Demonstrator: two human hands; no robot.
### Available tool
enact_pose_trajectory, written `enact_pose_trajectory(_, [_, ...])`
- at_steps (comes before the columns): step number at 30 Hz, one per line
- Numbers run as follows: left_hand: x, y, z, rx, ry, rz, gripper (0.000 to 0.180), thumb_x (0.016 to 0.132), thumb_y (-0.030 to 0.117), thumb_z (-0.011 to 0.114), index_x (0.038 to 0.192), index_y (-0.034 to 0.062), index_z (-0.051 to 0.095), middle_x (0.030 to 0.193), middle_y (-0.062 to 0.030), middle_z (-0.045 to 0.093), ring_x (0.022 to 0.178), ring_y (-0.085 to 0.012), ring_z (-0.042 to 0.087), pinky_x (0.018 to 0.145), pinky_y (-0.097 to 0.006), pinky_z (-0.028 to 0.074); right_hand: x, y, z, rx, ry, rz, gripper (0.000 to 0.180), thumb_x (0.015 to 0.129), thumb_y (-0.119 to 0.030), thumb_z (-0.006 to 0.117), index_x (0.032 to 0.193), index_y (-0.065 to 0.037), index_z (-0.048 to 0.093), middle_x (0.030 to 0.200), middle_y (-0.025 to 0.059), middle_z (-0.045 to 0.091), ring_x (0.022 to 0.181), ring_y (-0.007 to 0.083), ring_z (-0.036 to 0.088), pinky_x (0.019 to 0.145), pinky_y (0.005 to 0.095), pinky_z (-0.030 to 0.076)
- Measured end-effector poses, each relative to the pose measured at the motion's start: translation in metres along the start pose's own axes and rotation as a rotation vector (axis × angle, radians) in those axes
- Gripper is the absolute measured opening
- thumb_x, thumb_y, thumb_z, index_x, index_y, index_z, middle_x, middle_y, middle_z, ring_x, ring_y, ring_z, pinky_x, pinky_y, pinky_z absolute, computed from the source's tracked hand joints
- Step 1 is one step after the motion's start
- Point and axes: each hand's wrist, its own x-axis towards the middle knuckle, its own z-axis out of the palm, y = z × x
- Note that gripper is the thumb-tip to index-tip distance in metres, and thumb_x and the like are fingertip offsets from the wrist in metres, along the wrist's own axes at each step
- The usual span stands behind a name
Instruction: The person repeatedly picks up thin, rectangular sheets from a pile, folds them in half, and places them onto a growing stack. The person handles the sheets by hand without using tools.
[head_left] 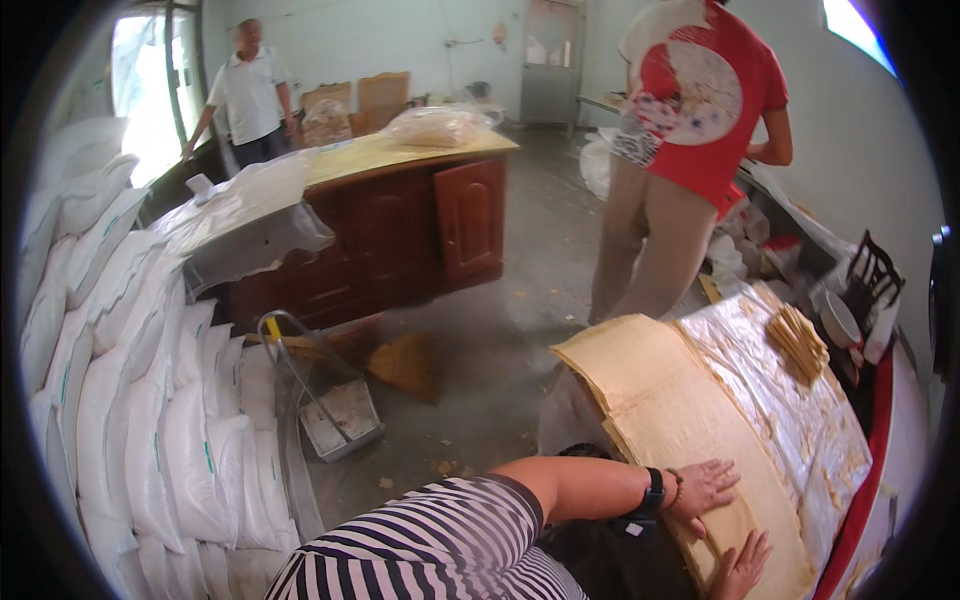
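A stack of wide, thin tan sheets (660, 380) lies along the near right table, its left edge showing layers. My left hand (705, 495), with a dark watch and a beaded bracelet at the wrist, rests flat on the near part of the stack, fingers stretched out. Just below it, at the lower edge, my right hand (743, 568) also lies on the sheets with its fingers extended; its wrist is cut off by the picture's edge. Neither hand grips anything that I can see. To the right of the stack, clear plastic film (770, 400) covers the table.
Folded tan strips (797, 343) lie on the film. White sacks (160, 430) are piled at left, near a long-handled dustpan (340, 418) and a broom (405, 367). Beyond stands a red-brown cabinet (380, 240). One person (690, 120) in red stands ahead; another (250, 95) stands far left.
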Motion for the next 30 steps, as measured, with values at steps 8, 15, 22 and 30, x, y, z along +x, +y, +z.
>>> enact_pose_trajectory(8, [0.006,-0.006,0.012,-0.022,0.002,0.013,0.102,0.074,0.068,0.083,0.148,0.0017,0.058,0.167,-0.0319,0.037,0.16,-0.0532,0.023,0.129,-0.063,0.021,-0.004,-0.01,-0.015,0.07,-0.04,0.046,0.061,0.112,-0.047,0.048,0.163,-0.013,0.048,0.169,0.0203,0.042,0.154,0.0545,0.032,0.125,0.0616,0.029])
enact_pose_trajectory(15, [0.005,0.011,0.02,0.234,0.136,0.138,0.043,0.078,0.042,0.079,0.101,0.0053,0.075,0.116,-0.0158,0.071,0.117,-0.0336,0.063,0.099,-0.047,0.05,0.0,0.003,0.001,0.131,-0.08,0.109,0.07,0.11,-0.059,0.046,0.166,-0.017,0.044,0.172,0.0209,0.037,0.157,0.052,0.029,0.126,0.0661,0.023])
enact_pose_trajectory(22, [-0.003,0.018,0.006,0.343,0.417,0.172,0.01,0.081,0.017,0.066,0.089,0.0107,0.068,0.095,-0.0096,0.069,0.089,-0.0268,0.067,0.079,-0.041,0.057,0.003,0.007,0.011,0.196,0.031,0.073,0.064,0.105,-0.046,0.057,0.159,-0.013,0.053,0.17,0.0199,0.042,0.158,0.0451,0.032,0.13,0.055,0.022])
enact_pose_trajectory(30, [-0.01,0.029,-0.023,0.276,0.341,0.209,0.024,0.09,0.017,0.066,0.114,0.0146,0.069,0.119,-0.0031,0.071,0.113,-0.0234,0.068,0.095,-0.039,0.055,-0.012,0.001,0.013,0.213,0.117,0.286,0.06,0.104,-0.043,0.061,0.157,-0.018,0.056,0.169,0.0121,0.045,0.158,0.0366,0.035,0.129,0.0535,0.025])
